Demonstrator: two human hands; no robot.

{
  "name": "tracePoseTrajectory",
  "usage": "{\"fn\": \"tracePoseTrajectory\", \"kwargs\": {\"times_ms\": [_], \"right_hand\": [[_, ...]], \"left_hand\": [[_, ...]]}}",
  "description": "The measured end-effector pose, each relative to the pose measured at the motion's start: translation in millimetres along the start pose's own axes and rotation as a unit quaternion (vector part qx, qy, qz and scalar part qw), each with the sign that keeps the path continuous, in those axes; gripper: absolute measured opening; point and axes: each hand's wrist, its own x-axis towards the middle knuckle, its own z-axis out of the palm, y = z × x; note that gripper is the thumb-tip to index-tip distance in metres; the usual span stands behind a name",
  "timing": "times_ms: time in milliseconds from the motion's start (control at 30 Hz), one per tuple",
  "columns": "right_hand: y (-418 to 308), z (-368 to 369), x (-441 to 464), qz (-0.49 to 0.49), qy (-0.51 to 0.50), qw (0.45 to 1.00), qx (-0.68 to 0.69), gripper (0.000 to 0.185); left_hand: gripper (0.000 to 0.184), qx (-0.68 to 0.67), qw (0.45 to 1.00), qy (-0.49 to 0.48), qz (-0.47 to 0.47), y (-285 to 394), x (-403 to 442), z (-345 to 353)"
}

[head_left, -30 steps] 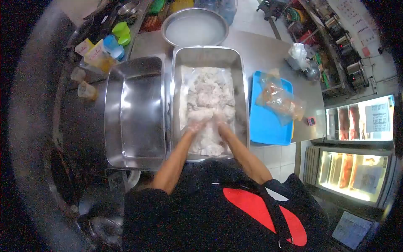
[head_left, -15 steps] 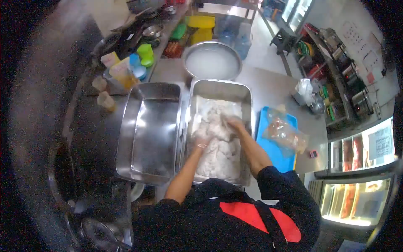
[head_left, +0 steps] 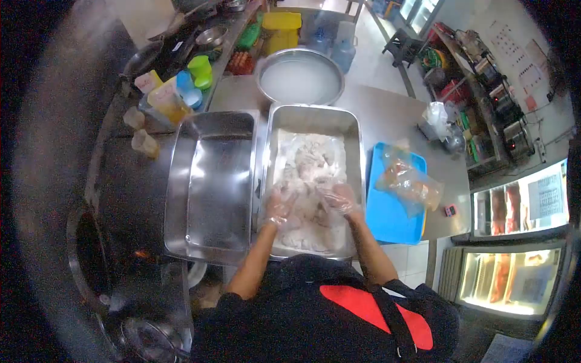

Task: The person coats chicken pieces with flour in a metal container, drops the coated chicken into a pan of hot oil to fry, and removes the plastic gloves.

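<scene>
A deep metal tray (head_left: 273, 134) holds white flour with flour-coated pieces (head_left: 310, 158) heaped in it. Both hands wear clear plastic gloves and are inside this tray. My left hand (head_left: 280, 206) is at the left side of the pile, fingers apart and touching the floury pieces. Across from it, my right hand (head_left: 339, 198) has its fingers spread over the right side of the pile, with nothing gripped in it. Flour hides some of the fingertips.
An empty metal tray (head_left: 221, 181) sits to the left. Behind is a round bowl (head_left: 300, 78) of cloudy liquid. On the right, a blue tray (head_left: 393, 209) carries a plastic bag (head_left: 413, 184). Plastic containers (head_left: 167, 100) stand at the back left.
Since half a second ago, my hands have drawn apart to the two sides of the pile and come nearer to me. The head view has shifted slightly.
</scene>
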Motion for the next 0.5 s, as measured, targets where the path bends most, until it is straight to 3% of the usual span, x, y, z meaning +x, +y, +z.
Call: {"fn": "tracePoseTrajectory", "kwargs": {"times_ms": [33, 67, 233, 333, 500], "right_hand": [[-11, 3, -7, -0.026, 0.026, 0.999, -0.032, 0.037], [-14, 8, -11, -0.06, 0.047, 0.995, -0.058, 0.037], [-16, 41, -7, -0.198, 0.137, 0.954, -0.179, 0.041], [-1, 53, 6, -0.197, 0.187, 0.927, -0.258, 0.04], [41, 45, 57, -0.101, 0.196, 0.901, -0.373, 0.036]], "left_hand": [[0.05, 0.018, 0.994, -0.105, -0.029, 21, -4, -10], [0.051, 0.031, 0.988, -0.151, -0.026, 26, -11, -8], [0.052, 0.026, 0.977, -0.213, -0.009, 13, -41, 16], [0.053, 0.001, 0.97, -0.244, -0.01, 7, -51, 17], [0.055, -0.007, 0.962, -0.273, -0.017, 6, -61, 20]]}}
